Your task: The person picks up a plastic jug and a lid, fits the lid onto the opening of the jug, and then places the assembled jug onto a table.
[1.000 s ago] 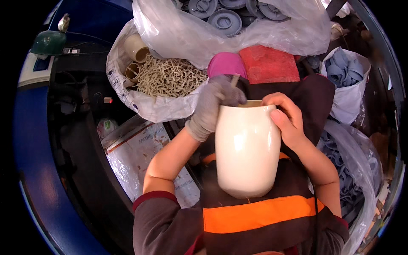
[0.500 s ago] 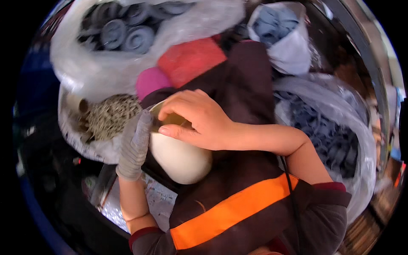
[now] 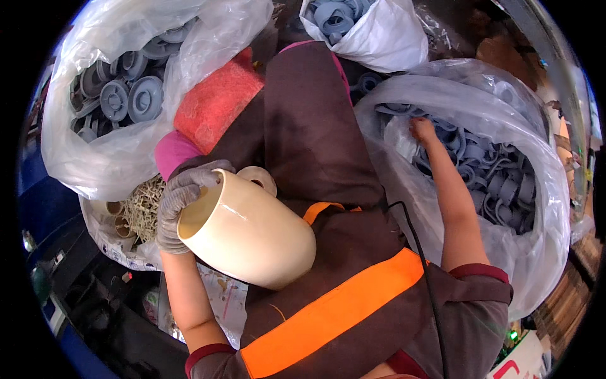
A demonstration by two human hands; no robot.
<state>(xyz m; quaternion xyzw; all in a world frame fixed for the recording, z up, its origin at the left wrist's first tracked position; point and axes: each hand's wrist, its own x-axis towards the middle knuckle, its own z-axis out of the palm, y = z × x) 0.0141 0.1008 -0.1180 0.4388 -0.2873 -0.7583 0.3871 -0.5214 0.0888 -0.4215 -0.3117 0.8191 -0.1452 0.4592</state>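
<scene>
My left hand (image 3: 183, 201), in a grey knitted glove, is closed on the rim of a cream, glossy, tapered pot-like shell (image 3: 255, 230). The shell lies tilted over my lap with its wide mouth toward the left, its inside partly in view. Just beyond it a round cream piece with a hole (image 3: 259, 179) shows; whether the two are joined cannot be made out. Over at the right, my bare right hand (image 3: 423, 129) is inside a clear plastic bag (image 3: 546, 252) of grey curved plastic parts (image 3: 499, 180). Its fingers are curled, and what they hold is hidden.
Another clear bag (image 3: 72, 158) at the far left holds grey round plastic caps (image 3: 145, 98). A white sack (image 3: 394, 38) of grey parts stands at the back. Left of my lap, a white sack (image 3: 101, 237) contains beige trimmings (image 3: 144, 208). A red cloth (image 3: 218, 101) covers one knee.
My right hand has left the mouth of the cream shell and moved right into the bag of grey parts. My left hand still grips the shell, now tilted more sideways. The head view has shifted.
</scene>
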